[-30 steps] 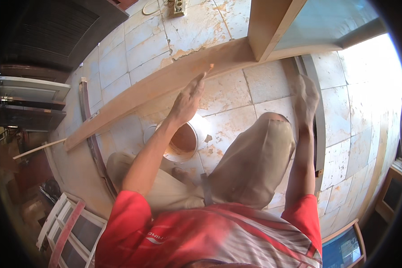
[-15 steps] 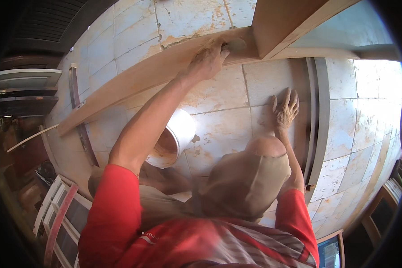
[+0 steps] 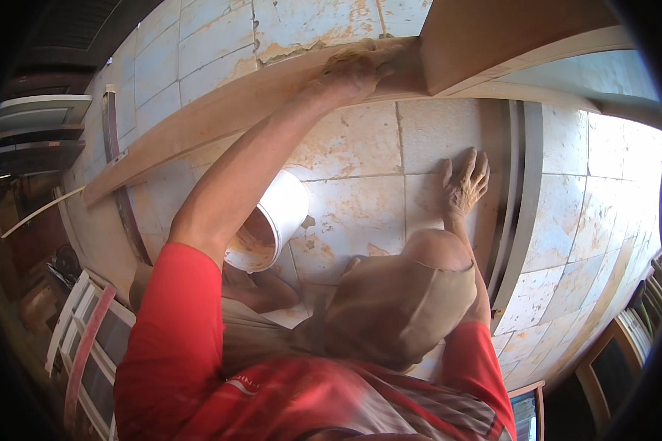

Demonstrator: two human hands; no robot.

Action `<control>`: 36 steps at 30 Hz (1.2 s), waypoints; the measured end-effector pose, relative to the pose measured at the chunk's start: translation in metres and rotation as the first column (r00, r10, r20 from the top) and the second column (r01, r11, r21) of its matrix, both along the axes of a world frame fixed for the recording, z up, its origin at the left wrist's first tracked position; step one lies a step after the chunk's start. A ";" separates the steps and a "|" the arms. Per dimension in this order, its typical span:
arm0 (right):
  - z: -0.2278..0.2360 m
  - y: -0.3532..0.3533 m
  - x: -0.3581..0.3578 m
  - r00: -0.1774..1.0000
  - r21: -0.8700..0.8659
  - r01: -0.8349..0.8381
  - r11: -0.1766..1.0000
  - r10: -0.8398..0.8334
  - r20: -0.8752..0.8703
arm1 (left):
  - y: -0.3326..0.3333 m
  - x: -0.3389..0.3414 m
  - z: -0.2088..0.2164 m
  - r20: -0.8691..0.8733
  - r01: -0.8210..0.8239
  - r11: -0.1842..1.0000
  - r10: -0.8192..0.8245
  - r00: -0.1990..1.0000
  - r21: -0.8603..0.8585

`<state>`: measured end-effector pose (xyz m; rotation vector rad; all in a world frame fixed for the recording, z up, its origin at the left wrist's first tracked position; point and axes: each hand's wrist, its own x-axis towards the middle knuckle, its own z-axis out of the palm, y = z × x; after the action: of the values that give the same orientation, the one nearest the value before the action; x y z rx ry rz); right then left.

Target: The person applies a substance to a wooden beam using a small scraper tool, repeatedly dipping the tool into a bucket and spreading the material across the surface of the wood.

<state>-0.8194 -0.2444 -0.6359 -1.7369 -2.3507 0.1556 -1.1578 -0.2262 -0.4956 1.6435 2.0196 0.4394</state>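
Observation:
My left hand presses on the upper face of a long wooden board, close to where the board meets an upright wooden panel. Its fingers are curled and smeared by motion; a tan patch shows around the knuckles, and whatever lies under the fingers is hidden. My right hand lies flat with fingers spread on the tiled floor, beside a brown strip of wood. Below my left forearm a white bucket lies tilted, its inside stained orange-brown.
Grey and brown wooden rails run along the floor to the right. A dark bar lies under the board's left end. White slatted frames lean at lower left, dark louvred panels at upper left. My bent knee is between my arms.
My left hand has slid slightly along the board and blurred; the pale patch beside its fingers is now covered. My right hand stays on the floor. The whole view has shifted a little.

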 end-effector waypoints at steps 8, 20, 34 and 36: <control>0.004 0.001 0.003 1.000 0.002 -0.004 1.000 0.004 0.015 | -0.003 0.005 0.013 0.013 0.012 0.998 -0.011 1.000 -0.060; 0.013 -0.002 -0.009 0.999 -0.011 0.025 1.000 -0.025 -0.024 | -0.139 -0.030 0.076 0.025 -0.191 0.981 0.192 0.981 -0.023; -0.003 -0.006 -0.003 0.999 0.027 -0.038 0.999 0.038 -0.006 | -0.340 0.002 0.134 0.136 -0.561 0.797 0.595 0.792 -0.225; -0.009 -0.001 0.003 1.000 0.027 -0.027 0.999 0.027 0.012 | -0.349 0.009 0.133 0.109 -0.567 0.796 0.596 0.796 -0.210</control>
<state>-0.8168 -0.2459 -0.6444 -1.6987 -2.3736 0.1174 -1.1486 -0.5750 -0.3623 0.8145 2.3317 0.5789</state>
